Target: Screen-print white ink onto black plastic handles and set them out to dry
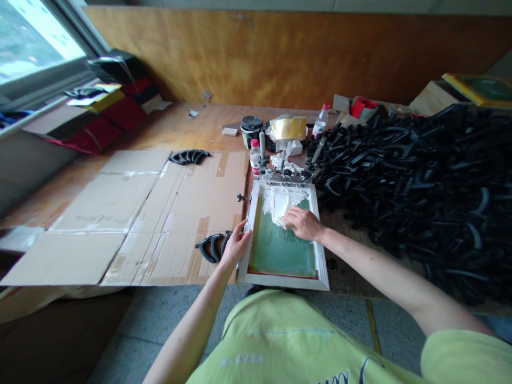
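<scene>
A screen printing frame (323, 269) with pale edges and a green mesh lies at the table's front edge, its far end at a metal hinge clamp (286, 180). My left hand (237, 244) holds the frame's left edge between thumb and fingers. Over the mesh, my right hand (303, 223) pinches a flat white piece (281, 204); whether it is a scraper or a folded cloth I cannot tell. Thick white ink (269, 196) is smeared around it at the far end of the mesh. Several curved black plastic parts (212, 248) lie just left of my left hand.
Flattened cardboard (132, 200) covers the left of the table, with another row of black parts (190, 156) on it. A large heap of black parts (420, 176) fills the right. Behind the clamp stand a bottle (255, 160), a tub (251, 130) and a tape roll (288, 128).
</scene>
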Demonstrator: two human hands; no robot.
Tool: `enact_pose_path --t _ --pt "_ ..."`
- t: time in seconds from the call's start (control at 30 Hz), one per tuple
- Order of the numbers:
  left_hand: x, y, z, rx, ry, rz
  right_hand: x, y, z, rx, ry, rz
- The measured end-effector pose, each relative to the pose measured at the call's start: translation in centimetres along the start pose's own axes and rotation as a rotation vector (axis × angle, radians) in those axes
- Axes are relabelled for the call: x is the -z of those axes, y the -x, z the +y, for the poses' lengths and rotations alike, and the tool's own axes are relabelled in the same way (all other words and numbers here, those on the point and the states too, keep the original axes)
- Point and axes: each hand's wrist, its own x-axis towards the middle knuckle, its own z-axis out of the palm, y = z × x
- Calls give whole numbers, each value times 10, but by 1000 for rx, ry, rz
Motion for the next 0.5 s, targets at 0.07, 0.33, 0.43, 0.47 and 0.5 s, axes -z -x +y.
enact_pose_path --t 0.07,0.33,0.43,0.47,0.5 --pt "2 4 7 9 20 -13 8 -15 5 -103 -7 29" --pt "18 18 94 -97 268 -66 75 -51 78 -668 113 238" --pt "14 6 135 -282 474 -51 76 -10 102 -877 52 331" --pt "11 1 147 -330 531 -51 68 3 103 -922 17 314" --pt "8 -3 156 -354 571 -56 57 15 101 -932 -29 273"
